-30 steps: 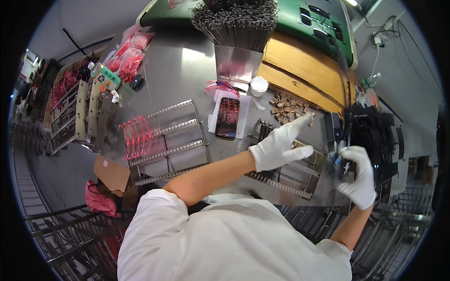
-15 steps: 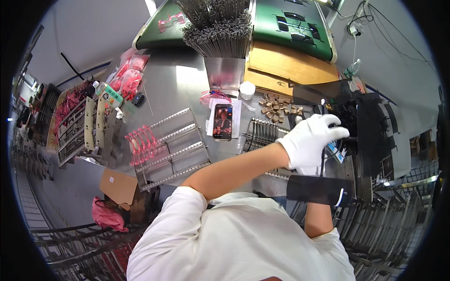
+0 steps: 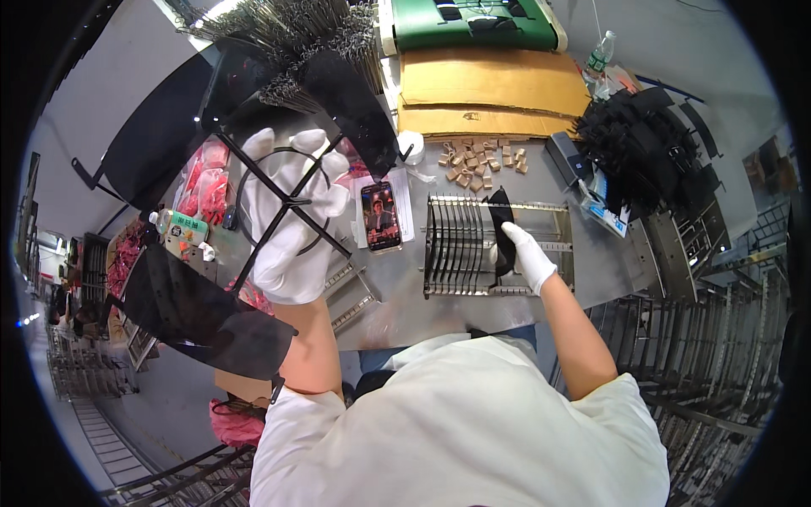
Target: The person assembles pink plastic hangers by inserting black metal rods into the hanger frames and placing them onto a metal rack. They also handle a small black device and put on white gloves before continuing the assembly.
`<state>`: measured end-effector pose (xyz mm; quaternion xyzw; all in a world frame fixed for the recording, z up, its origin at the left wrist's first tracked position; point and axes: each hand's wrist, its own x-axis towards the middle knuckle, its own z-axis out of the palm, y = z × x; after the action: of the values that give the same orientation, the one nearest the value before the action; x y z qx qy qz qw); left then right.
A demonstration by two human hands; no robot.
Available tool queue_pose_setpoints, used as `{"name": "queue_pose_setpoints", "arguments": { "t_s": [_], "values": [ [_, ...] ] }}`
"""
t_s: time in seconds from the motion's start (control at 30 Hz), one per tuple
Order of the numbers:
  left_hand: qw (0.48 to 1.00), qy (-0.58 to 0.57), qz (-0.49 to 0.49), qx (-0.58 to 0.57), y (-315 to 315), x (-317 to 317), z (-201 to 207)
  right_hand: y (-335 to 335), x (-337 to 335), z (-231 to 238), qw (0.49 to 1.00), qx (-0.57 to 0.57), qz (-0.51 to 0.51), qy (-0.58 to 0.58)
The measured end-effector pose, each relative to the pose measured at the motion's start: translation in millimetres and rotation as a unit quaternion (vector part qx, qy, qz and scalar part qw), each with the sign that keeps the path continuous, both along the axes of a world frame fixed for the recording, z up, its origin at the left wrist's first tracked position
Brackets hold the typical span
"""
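Note:
My left hand, in a white glove, holds up a black cross-shaped frame with a ring at its middle. Large dark curved lens panels sit at the ends of its arms. Much of the table behind is hidden by them. My gloved right hand grips a dark curved lens at a metal slotted rack. The lens stands on edge, to the right of a row of several dark curved pieces in the same rack.
A phone lies on papers mid-table. Beyond the rack are small tan clips and cardboard. Dark parts are heaped at the right. A bundle of wire hooks stands far left. A second metal rack is partly covered by my left arm.
My left hand has swung from the right side over to the left and now holds up the black frame. My right hand, hidden before, now shows at the rack with a lens.

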<state>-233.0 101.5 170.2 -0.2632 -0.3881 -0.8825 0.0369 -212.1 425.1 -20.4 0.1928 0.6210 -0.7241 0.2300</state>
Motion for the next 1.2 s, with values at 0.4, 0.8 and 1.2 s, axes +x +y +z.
{"name": "queue_pose_setpoints", "arguments": {
  "t_s": [0.4, 0.8, 1.2],
  "values": [
    [0.998, -0.003, 0.029, -0.058, 18, -1, 5, -32, -5, 56, 0.758, 0.583, 0.268, 0.120],
    [0.935, -0.090, -0.336, 0.069, 48, -8, -21, -67, -1, 154, 0.954, -0.226, 0.129, 0.150],
    [0.988, -0.069, -0.137, -0.008, -39, -4, -22, 7, 10, 23, 0.999, 0.047, -0.020, -0.017]
  ]
}}
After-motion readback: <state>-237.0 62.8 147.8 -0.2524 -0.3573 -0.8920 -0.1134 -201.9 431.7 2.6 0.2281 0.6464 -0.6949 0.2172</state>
